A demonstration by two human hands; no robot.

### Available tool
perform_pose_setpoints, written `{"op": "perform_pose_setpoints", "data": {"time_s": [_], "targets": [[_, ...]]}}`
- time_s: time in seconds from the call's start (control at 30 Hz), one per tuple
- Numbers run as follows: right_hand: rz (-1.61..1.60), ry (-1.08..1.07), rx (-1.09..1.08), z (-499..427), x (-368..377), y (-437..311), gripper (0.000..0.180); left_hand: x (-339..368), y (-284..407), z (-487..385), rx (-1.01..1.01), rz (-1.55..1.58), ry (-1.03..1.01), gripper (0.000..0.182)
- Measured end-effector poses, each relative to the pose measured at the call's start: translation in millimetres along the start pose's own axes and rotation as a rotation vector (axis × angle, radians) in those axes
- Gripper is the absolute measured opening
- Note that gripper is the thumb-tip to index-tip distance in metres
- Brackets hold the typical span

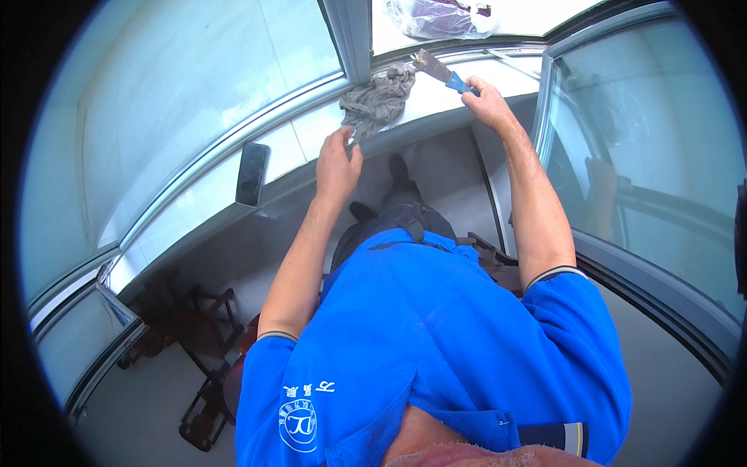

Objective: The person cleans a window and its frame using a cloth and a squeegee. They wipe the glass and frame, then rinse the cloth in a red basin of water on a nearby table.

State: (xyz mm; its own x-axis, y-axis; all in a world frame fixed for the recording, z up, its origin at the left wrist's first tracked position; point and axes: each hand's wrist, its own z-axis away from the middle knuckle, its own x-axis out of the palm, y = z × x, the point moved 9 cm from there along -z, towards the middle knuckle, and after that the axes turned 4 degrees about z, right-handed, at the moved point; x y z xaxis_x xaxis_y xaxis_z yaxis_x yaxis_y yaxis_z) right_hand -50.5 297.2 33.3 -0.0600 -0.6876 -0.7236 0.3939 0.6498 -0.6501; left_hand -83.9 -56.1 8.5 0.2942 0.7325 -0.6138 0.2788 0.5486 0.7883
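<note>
My right hand (489, 104) grips the blue handle (461, 83) of a putty knife, which points up and left. Its worn metal blade (432, 65) is over the window track, with some residue at the tip. Just left of the blade, a crumpled grey cloth (378, 98) lies on the white windowsill (286, 147), partly against the frame. My left hand (339, 160) is at the sill's front edge, thumb and fingers apart. Its fingertips are close to the cloth's lower end; whether they touch it, I cannot tell.
A dark smartphone (252, 174) lies on the sill at left. An open window sash (648, 134) stands at right, and a large glass pane (198, 87) rises at left. Outside the opening sits a clear plastic bag (442, 18) with dark contents. Dark wooden furniture (204, 338) stands at lower left.
</note>
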Motion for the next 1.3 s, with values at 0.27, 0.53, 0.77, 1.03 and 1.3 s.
{"op": "perform_pose_setpoints", "data": {"time_s": [0.27, 0.53, 0.77, 1.03, 1.3], "targets": [[-0.045, -0.041, 0.001, -6, 19, 21, 0.038, 39, 38, -60, 0.189, -0.323, 0.120, 0.054], [-0.068, -0.045, 0.030, -9, 28, 24, 0.040, 40, -3, -77, 0.076, -0.199, 0.143, 0.039], [-0.054, -0.082, -0.014, -16, 39, 16, 0.040, 8, -20, -45, -0.086, -0.054, 0.237, 0.035], [0.011, -0.130, -0.088, -8, 54, -14, 0.041, 17, -42, -56, -0.112, 0.046, 0.245, 0.063], [0.109, -0.170, -0.218, 21, 69, -69, 0.049, 14, -52, -71, -0.140, 0.096, 0.330, 0.044]]}}
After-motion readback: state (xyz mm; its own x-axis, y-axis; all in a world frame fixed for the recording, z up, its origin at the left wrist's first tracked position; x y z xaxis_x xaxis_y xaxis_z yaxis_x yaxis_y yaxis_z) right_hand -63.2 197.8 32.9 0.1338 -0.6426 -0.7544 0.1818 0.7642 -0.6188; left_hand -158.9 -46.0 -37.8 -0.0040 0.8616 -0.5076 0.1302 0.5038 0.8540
